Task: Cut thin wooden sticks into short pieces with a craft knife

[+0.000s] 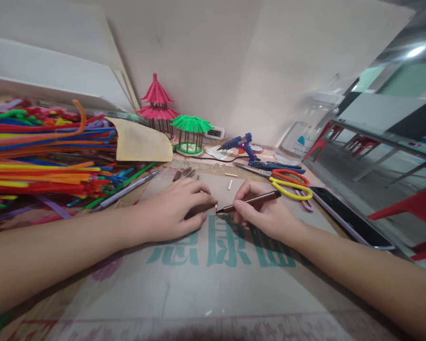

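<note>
A brown marker pen [257, 201] rests in the closed fingers of my right hand [266, 210], its dark tip pointing left. That tip meets a short pale wooden stick [216, 209] on the sheet-covered table. My left hand [182, 206] lies palm down on the other side, steadying the stick's upper end with a fingertip; its thumb is apart from the index finger. Two more pale sticks [230, 184] lie just beyond my hands. Behind my left hand are several short brown pieces [187, 172], partly hidden.
Bundles of coloured pipe cleaners [49, 142] fill the left side. Behind stand a pink-roofed pavilion model [156, 102], a green-roofed one [191, 125] and a blue glue gun [243, 142]. Scissors [289, 182], a phone [351, 215] and a clear plastic jug [301, 132] are at right.
</note>
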Available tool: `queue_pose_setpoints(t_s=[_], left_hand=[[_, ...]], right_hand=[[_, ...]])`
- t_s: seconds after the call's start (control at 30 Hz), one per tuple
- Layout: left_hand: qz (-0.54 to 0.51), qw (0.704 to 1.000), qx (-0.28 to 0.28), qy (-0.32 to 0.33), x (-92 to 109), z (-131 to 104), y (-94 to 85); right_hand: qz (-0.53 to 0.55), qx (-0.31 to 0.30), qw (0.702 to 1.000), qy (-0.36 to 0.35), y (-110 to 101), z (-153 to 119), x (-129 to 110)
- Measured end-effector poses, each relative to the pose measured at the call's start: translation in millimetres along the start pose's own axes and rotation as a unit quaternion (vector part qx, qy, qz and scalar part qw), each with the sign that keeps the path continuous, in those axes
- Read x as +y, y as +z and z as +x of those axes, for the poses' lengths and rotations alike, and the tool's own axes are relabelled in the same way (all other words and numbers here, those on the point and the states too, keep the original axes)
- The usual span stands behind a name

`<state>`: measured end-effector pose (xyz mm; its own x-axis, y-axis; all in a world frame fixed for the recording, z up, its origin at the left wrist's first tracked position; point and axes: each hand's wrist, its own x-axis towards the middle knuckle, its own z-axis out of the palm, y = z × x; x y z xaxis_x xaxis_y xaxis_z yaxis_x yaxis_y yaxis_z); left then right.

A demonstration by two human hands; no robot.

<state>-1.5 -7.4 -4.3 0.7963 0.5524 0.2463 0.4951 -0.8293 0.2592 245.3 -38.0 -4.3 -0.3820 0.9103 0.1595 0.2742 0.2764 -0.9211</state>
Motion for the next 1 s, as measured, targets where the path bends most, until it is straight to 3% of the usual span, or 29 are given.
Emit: queue_pose_setpoints(t_s=[0.3, 0.53, 0.77, 1.0], left_hand=[[0.002, 1.000, 0.001, 0.001, -1.1, -0.5, 1.3], [0.005, 1.000, 0.007, 0.006, -0.8, -0.3, 1.3], [0.003, 1.000, 0.009, 0.008, -0.8, -0.9, 0.9], [0.007, 1.000, 0.003, 0.003, -0.4, 0.1, 0.6]], right_hand=[[0.000, -0.004, 1.000, 0.009, 0.8, 2.2, 0.1], [-0.007, 0.036, 0.999, 0.029, 2.6, 5.2, -0.8], [0.000, 0.009, 1.000, 0.009, 2.0, 2.6, -3.5], [-0.030, 0.045, 0.998, 0.024, 2.6, 4.6, -3.0]])
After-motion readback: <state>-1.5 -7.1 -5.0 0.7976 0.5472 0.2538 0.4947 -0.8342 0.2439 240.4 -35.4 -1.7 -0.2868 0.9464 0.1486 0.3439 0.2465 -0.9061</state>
